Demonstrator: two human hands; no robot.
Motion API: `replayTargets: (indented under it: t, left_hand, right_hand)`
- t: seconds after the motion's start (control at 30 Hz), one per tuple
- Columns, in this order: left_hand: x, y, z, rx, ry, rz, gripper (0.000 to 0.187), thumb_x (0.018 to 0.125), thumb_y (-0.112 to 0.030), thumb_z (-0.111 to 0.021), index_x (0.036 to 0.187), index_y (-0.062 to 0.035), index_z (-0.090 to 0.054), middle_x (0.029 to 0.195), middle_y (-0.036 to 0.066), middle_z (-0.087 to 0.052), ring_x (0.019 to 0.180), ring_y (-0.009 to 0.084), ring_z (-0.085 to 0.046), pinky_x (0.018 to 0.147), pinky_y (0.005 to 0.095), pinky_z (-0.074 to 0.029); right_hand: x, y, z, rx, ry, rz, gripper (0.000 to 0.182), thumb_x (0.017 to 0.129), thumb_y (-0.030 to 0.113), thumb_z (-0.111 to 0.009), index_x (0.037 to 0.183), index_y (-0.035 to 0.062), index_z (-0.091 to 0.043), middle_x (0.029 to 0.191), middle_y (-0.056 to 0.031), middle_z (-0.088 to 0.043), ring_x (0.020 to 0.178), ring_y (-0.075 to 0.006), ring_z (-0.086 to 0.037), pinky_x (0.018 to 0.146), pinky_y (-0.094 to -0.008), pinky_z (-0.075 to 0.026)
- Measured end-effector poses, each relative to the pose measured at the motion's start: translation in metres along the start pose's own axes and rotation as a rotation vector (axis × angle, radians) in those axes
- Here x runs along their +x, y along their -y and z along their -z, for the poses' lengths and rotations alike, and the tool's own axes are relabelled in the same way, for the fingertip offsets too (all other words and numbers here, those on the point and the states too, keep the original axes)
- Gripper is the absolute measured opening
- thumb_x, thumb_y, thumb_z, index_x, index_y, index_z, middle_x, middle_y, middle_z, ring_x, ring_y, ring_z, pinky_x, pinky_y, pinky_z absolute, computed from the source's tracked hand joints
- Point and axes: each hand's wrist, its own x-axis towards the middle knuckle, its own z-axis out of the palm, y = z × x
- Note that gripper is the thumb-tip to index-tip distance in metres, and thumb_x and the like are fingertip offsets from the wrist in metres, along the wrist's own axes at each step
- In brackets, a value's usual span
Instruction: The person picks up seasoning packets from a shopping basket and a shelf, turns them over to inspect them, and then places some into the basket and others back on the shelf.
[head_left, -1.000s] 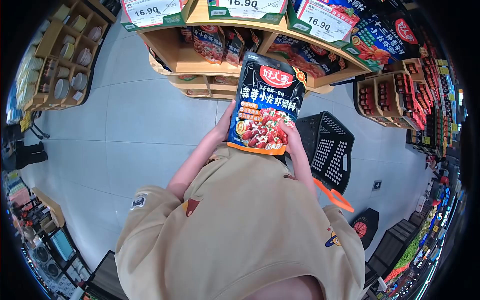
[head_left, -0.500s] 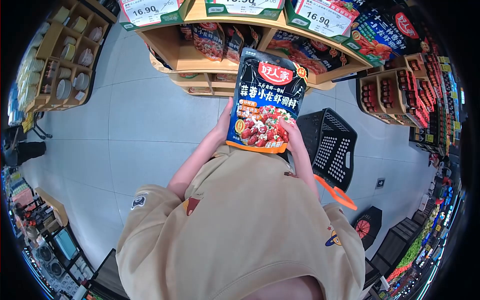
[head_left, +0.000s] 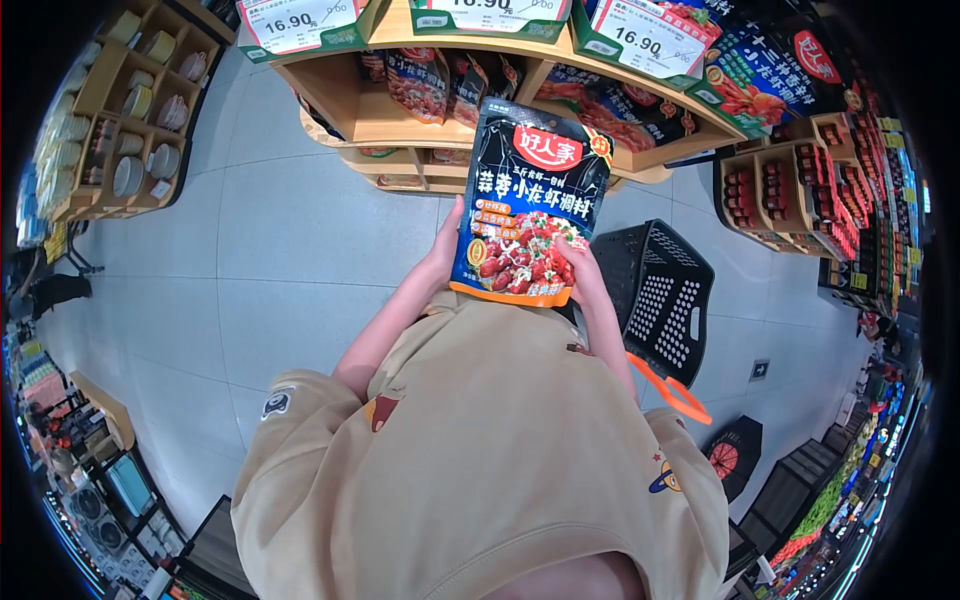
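A crayfish seasoning pouch (head_left: 530, 205), dark blue and black with a red logo and an orange bottom edge, is held upright in front of my body with its printed face toward me. My left hand (head_left: 446, 243) grips its left edge; most of those fingers are hidden behind the pouch. On the lower right, my right hand (head_left: 583, 270) holds it with the thumb over the printed front. Similar pouches (head_left: 418, 84) stand in the wooden shelf just beyond.
A wooden display shelf (head_left: 330, 92) with price cards (head_left: 640, 38) stands ahead. Right of me, a black perforated shopping basket (head_left: 665, 300) with an orange handle (head_left: 668, 388) is on the tiled floor. More racks stand left and right, and a dark umbrella-like object (head_left: 735, 455) is lower right.
The pouch has shifted very slightly left in both hands. My grip on it is the same.
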Motion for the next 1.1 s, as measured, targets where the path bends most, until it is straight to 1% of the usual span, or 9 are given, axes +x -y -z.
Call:
replayTargets:
  t: [0.23, 0.3, 0.5, 0.63, 0.7, 0.9, 0.97, 1.0, 1.1]
  left_hand:
    - [0.001, -0.002, 0.007, -0.03, 0.07, 0.028, 0.053, 0.083, -0.04, -0.039, 0.12, -0.0023, -0.033, 0.117, 0.018, -0.042, 0.104, 0.0279, -0.046, 0.089, 0.0385, -0.037]
    - [0.0, -0.003, 0.007, -0.09, 0.053, 0.141, 0.047, 0.082, -0.032, -0.042, 0.118, -0.0014, -0.035, 0.115, 0.018, -0.044, 0.102, 0.0286, -0.048, 0.088, 0.0392, -0.039]
    - [0.005, -0.001, 0.008, -0.127, 0.01, 0.142, 0.05, 0.084, -0.039, -0.037, 0.119, -0.0028, -0.034, 0.116, 0.015, -0.045, 0.102, 0.0264, -0.048, 0.088, 0.0393, -0.038]
    - [0.002, 0.001, 0.017, -0.141, -0.017, 0.094, 0.051, 0.085, -0.04, -0.033, 0.12, -0.003, -0.034, 0.118, 0.016, -0.042, 0.105, 0.0271, -0.045, 0.089, 0.0397, -0.037]
    - [-0.001, 0.003, 0.029, -0.236, -0.003, 0.081, 0.051, 0.085, -0.04, -0.033, 0.12, -0.0033, -0.033, 0.119, 0.016, -0.042, 0.106, 0.0276, -0.045, 0.09, 0.0403, -0.036]
    - [-0.021, 0.008, 0.053, -0.337, -0.071, -0.021, 0.051, 0.085, -0.041, -0.033, 0.119, -0.0031, -0.034, 0.117, 0.017, -0.043, 0.104, 0.0289, -0.046, 0.088, 0.0429, -0.037]
    - [-0.032, 0.01, 0.061, -0.387, -0.103, -0.099, 0.051, 0.085, -0.041, -0.032, 0.119, -0.0036, -0.034, 0.117, 0.016, -0.043, 0.104, 0.0291, -0.046, 0.088, 0.0428, -0.037]
    - [-0.038, 0.01, 0.064, -0.42, -0.103, -0.121, 0.05, 0.085, -0.041, -0.032, 0.119, -0.004, -0.035, 0.116, 0.016, -0.044, 0.104, 0.0292, -0.046, 0.088, 0.0426, -0.038]
    - [-0.058, 0.012, 0.072, -0.467, -0.181, -0.2, 0.049, 0.085, -0.04, -0.032, 0.119, -0.0042, -0.035, 0.116, 0.016, -0.044, 0.103, 0.029, -0.046, 0.087, 0.0425, -0.038]
  right_hand:
    - [0.0, 0.005, -0.002, -0.021, 0.003, -0.02, 0.036, 0.081, 0.012, -0.05, 0.112, -0.001, -0.037, 0.105, -0.0127, -0.051, 0.09, -0.0195, -0.055, 0.078, -0.033, -0.045]
    - [0.0, 0.003, 0.0, 0.009, -0.032, -0.041, 0.036, 0.081, 0.012, -0.049, 0.112, -0.0009, -0.037, 0.105, -0.0127, -0.051, 0.09, -0.0197, -0.055, 0.078, -0.0332, -0.045]
    - [0.007, 0.006, 0.004, -0.058, -0.026, -0.093, 0.035, 0.083, 0.017, -0.047, 0.111, -0.0018, -0.038, 0.105, -0.012, -0.051, 0.09, -0.017, -0.055, 0.077, -0.0298, -0.046]
    - [0.015, 0.007, -0.004, 0.046, -0.093, -0.043, 0.042, 0.087, 0.032, -0.038, 0.112, -0.0012, -0.039, 0.107, -0.0126, -0.05, 0.097, -0.0184, -0.051, 0.083, -0.0298, -0.041]
    - [0.024, 0.008, -0.004, 0.19, -0.325, -0.05, 0.044, 0.087, 0.034, -0.035, 0.113, -0.0009, -0.038, 0.107, -0.0123, -0.05, 0.099, -0.018, -0.049, 0.085, -0.0313, -0.039]
    - [0.071, -0.019, 0.019, -0.011, -0.168, -0.175, 0.033, 0.088, 0.024, -0.032, 0.106, -0.001, -0.044, 0.105, -0.0134, -0.052, 0.094, -0.0203, -0.052, 0.083, -0.0338, -0.042]
    - [0.085, -0.019, 0.001, -0.026, 0.014, -0.267, 0.024, 0.086, 0.015, -0.035, 0.103, 0.0006, -0.045, 0.099, -0.0113, -0.054, 0.091, -0.016, -0.052, 0.08, -0.0302, -0.042]
    - [0.092, -0.016, -0.01, -0.11, 0.0, -0.278, 0.024, 0.086, 0.013, -0.035, 0.105, 0.0015, -0.045, 0.099, -0.01, -0.054, 0.09, -0.015, -0.053, 0.08, -0.0292, -0.043]
    - [0.139, -0.027, -0.018, -0.203, 0.161, -0.289, 0.025, 0.084, 0.013, -0.04, 0.106, 0.0031, -0.047, 0.097, -0.0055, -0.054, 0.085, -0.0119, -0.054, 0.075, -0.0255, -0.044]
